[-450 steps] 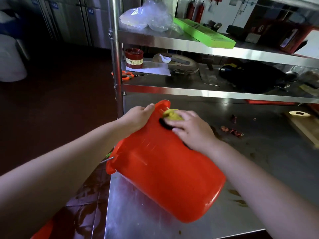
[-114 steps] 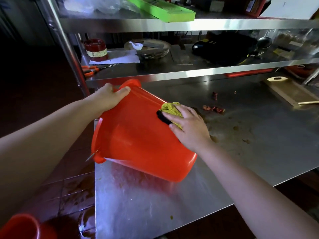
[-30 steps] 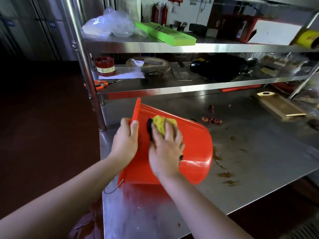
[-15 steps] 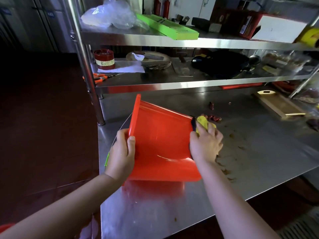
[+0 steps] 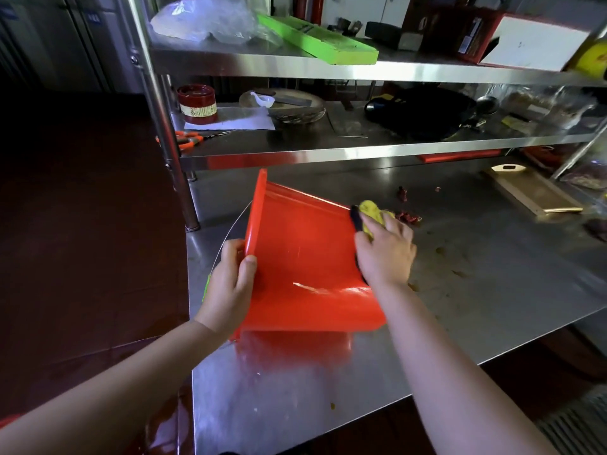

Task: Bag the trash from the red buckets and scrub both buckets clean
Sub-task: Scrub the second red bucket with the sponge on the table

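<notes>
Two bare hands work one red bucket (image 5: pixel 305 267) on a kitchen prep table: the left hand (image 5: pixel 230 284) grips the rim with the thumb over the outer wall, and the right hand (image 5: pixel 386 254) curls round a yellow, dark-backed scouring pad (image 5: pixel 371 211), pressing it to the bucket's base edge. The bucket lies on its side near the left end of the stainless steel table (image 5: pixel 492 323), mouth to the left and base to the right, its wire handle (image 5: pixel 230 231) hanging loose beside the rim. Judging by this, the job is in its scrubbing stage, with the outside wall looking glossy and free of grime and the base getting attention; the inside cannot be seen, so its state cannot be told. Red food scraps (image 5: pixel 409 216) and brown smears (image 5: pixel 456 272) lie on the table just beyond the pad. The other bucket is not clearly in view, nor any filled trash bag, so the bagging and the scrubbing of that bucket cannot be confirmed. Orange-handled scissors (image 5: pixel 184 141) and a red tin (image 5: pixel 197 105) sit on the shelf behind.
</notes>
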The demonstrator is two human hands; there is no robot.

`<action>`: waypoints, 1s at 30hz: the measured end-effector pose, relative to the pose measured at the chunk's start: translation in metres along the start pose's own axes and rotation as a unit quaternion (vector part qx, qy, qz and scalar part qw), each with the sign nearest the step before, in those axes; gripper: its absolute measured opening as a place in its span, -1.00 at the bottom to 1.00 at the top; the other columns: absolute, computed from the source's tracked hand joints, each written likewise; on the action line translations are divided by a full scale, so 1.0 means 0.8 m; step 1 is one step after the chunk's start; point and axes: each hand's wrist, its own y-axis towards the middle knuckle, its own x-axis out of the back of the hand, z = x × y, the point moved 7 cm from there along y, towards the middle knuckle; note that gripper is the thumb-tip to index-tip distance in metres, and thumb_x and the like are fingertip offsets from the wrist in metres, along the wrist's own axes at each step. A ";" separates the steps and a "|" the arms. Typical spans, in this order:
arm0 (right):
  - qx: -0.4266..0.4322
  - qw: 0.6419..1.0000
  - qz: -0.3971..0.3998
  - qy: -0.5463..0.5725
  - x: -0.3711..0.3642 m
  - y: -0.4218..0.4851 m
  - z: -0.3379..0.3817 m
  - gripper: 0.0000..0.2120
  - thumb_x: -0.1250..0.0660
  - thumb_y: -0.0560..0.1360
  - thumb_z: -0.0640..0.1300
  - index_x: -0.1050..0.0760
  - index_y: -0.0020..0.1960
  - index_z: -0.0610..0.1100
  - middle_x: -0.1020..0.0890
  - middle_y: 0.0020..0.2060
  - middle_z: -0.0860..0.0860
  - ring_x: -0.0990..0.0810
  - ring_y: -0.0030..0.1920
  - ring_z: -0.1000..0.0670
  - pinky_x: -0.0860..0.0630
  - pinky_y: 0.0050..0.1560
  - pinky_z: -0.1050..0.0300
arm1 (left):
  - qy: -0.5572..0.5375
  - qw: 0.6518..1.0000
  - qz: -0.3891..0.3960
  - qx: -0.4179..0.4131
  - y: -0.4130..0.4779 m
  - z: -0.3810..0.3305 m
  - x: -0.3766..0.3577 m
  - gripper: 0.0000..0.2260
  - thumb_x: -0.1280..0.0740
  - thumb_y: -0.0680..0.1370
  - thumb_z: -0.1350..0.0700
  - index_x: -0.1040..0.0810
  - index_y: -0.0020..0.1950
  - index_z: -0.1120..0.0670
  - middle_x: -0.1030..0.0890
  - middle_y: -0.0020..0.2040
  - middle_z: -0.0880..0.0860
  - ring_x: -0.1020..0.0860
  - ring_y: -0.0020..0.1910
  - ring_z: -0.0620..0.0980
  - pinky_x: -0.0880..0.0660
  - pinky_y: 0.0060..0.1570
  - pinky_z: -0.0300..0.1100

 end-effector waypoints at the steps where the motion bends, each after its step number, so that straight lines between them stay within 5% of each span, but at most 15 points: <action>1: -0.006 1.000 -0.004 0.003 0.002 -0.001 -0.012 -0.60 -0.14 0.53 -0.01 -0.41 0.36 0.18 -0.31 0.44 0.07 -0.17 0.41 -0.07 -0.19 0.34 -0.10 | -0.027 0.999 0.015 0.021 0.006 -0.002 0.001 -0.81 -0.08 0.48 -0.03 -0.36 -0.02 0.01 -0.45 -0.32 -0.03 -0.40 -0.36 -0.03 -0.34 -0.32 -0.09; 4: 0.016 0.999 -0.040 0.013 0.001 -0.017 -0.015 -0.61 -0.17 0.52 -0.05 -0.46 0.32 0.15 -0.35 0.41 0.05 -0.19 0.41 -0.06 -0.22 0.32 -0.10 | -0.062 0.995 0.015 0.079 0.048 -0.023 0.004 -0.83 -0.16 0.56 -0.01 -0.43 0.04 0.04 -0.47 -0.27 -0.02 -0.43 -0.27 -0.02 -0.35 -0.28 -0.10; 8: 0.027 0.994 -0.098 0.032 -0.004 -0.047 0.001 -0.58 -0.14 0.44 -0.02 -0.54 0.25 0.10 -0.45 0.35 0.00 -0.29 0.36 -0.13 -0.32 0.23 -0.19 | -0.026 0.987 -0.003 0.157 0.094 -0.047 0.006 -0.69 0.00 0.63 -0.12 -0.42 0.18 0.01 -0.43 -0.14 -0.09 -0.39 -0.22 -0.13 -0.31 -0.25 -0.22; 11: 0.059 0.992 -0.105 0.049 -0.003 -0.059 0.050 -0.53 -0.08 0.40 0.04 -0.54 0.25 0.13 -0.47 0.33 0.00 -0.32 0.34 -0.18 -0.35 0.18 -0.18 | 0.012 0.993 -0.003 0.121 0.084 -0.056 0.000 -0.70 -0.01 0.64 -0.11 -0.40 -0.07 0.04 -0.42 -0.24 -0.02 -0.37 -0.34 -0.10 -0.30 -0.38 -0.20; 15: 0.229 0.971 -0.059 0.033 -0.019 -0.087 0.157 -0.57 -0.15 0.40 -0.04 -0.53 0.23 0.11 -0.43 0.35 0.00 -0.29 0.39 -0.17 -0.35 0.18 -0.10 | 0.045 0.999 -0.006 0.024 0.070 -0.051 -0.001 -0.77 -0.07 0.64 0.01 -0.42 -0.08 0.09 -0.47 -0.27 -0.06 -0.42 -0.30 -0.14 -0.24 -0.35 -0.20; 18: 0.257 0.965 -0.045 0.032 -0.025 -0.085 0.158 -0.60 -0.16 0.44 -0.03 -0.52 0.24 0.17 -0.40 0.39 0.04 -0.26 0.41 -0.12 -0.32 0.22 -0.07 | 0.041 0.999 0.008 0.003 0.061 -0.039 0.007 -0.78 -0.08 0.64 0.04 -0.46 0.00 0.11 -0.51 -0.27 -0.03 -0.46 -0.29 -0.11 -0.34 -0.32 -0.18; 20: 0.230 0.972 -0.051 0.012 -0.023 -0.072 0.124 -0.58 -0.14 0.45 0.02 -0.47 0.28 0.22 -0.42 0.38 0.05 -0.27 0.40 -0.10 -0.30 0.22 -0.04 | 0.040 0.999 0.013 0.004 0.053 -0.030 0.012 -0.79 -0.07 0.64 0.03 -0.46 0.04 0.08 -0.47 -0.33 -0.03 -0.43 -0.36 -0.08 -0.34 -0.34 -0.12; 26: -0.039 0.998 -0.044 0.026 -0.003 -0.022 -0.019 -0.62 -0.19 0.52 -0.07 -0.47 0.31 0.14 -0.33 0.44 0.06 -0.19 0.40 -0.09 -0.16 0.33 -0.11 | 0.056 0.998 0.014 0.006 0.027 -0.010 0.022 -0.76 -0.06 0.64 0.05 -0.44 0.18 0.08 -0.45 -0.31 -0.07 -0.43 -0.33 -0.09 -0.33 -0.30 -0.11; 30: -0.045 0.998 -0.039 0.006 -0.012 -0.033 0.018 -0.60 -0.18 0.53 -0.05 -0.44 0.35 0.15 -0.29 0.45 0.06 -0.16 0.40 -0.11 -0.17 0.28 -0.12 | 0.061 0.998 0.016 -0.002 0.016 -0.006 0.020 -0.76 -0.07 0.64 0.07 -0.41 0.22 0.11 -0.44 -0.34 -0.05 -0.41 -0.38 -0.10 -0.28 -0.38 -0.14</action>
